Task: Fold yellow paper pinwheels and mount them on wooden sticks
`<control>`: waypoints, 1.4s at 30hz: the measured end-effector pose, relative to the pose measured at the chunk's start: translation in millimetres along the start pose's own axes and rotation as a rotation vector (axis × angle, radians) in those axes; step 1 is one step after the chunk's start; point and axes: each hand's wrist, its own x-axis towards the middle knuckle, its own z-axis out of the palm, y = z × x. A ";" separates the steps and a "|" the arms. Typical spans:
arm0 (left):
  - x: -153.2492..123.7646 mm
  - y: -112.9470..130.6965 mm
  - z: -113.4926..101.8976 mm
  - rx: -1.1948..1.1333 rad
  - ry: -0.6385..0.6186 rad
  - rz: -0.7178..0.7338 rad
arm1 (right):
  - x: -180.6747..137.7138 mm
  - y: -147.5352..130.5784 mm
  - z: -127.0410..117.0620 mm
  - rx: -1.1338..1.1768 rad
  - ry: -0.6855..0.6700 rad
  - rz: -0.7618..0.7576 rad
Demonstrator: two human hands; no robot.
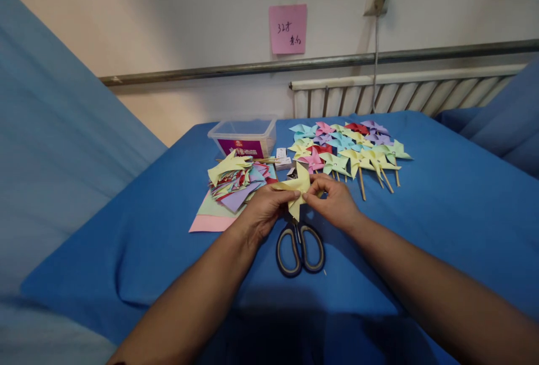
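Between my hands, above the middle of the table, is a pale yellow paper pinwheel (296,209) with its blades folded in. My left hand (268,203) grips its left side, thumb near the centre. On the other side my right hand (332,196) pinches at the centre and right blade; whether a pin sits in those fingertips is too small to tell. Below the pinwheel lie scissors (300,252) with dark, grey-lined handles toward me, their blades mostly hidden. A pile of cut coloured paper (236,179) is left of my left hand.
Finished pinwheels on sticks (345,149) lie in rows at the back right. Behind the paper pile stand a clear plastic tub (244,135) and small white boxes (282,160). Blue cloth (442,202) covers the table; a radiator (404,92) is behind it.
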 end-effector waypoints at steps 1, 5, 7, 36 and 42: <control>0.3 -0.3 0.0 0.002 -0.002 0.002 | -0.2 0.0 0.2 -0.003 0.004 -0.005; 1.8 -1.5 -0.9 0.007 -0.012 0.006 | -1.1 -0.7 0.8 -0.016 0.014 -0.029; 2.2 -2.0 -1.4 0.013 -0.014 0.002 | -1.5 -1.3 0.8 -0.029 0.009 -0.036; -3.8 1.9 3.6 0.040 -0.017 0.016 | 3.1 -0.6 2.9 0.358 0.011 0.219; -5.9 0.4 4.5 0.093 -0.057 0.010 | 4.1 -4.1 2.7 0.554 -0.122 0.355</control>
